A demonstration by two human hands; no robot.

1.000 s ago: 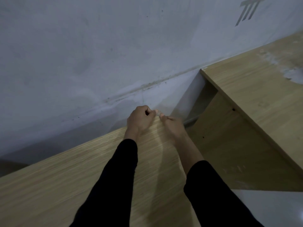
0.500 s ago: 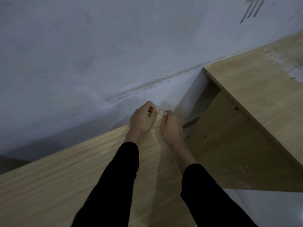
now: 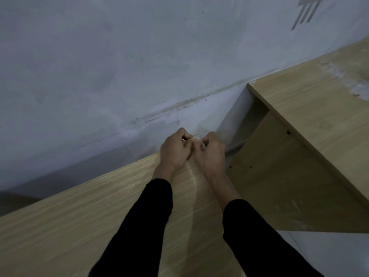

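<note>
Small pale piece (image 3: 196,137) sits pinched between our fingertips, left hand (image 3: 175,150) and right hand (image 3: 211,154) both curled on it over the far corner of the wooden panel (image 3: 99,206). We judge a slip could drop it into the gap beyond our hands, by the wall (image 3: 119,66).

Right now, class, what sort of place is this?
Probably a bare room where flat-pack furniture is being assembled: a wood-grain panel, a drilled side panel, a scuffed plain wall. The left hand and right hand pinch a small clear piece.
</note>
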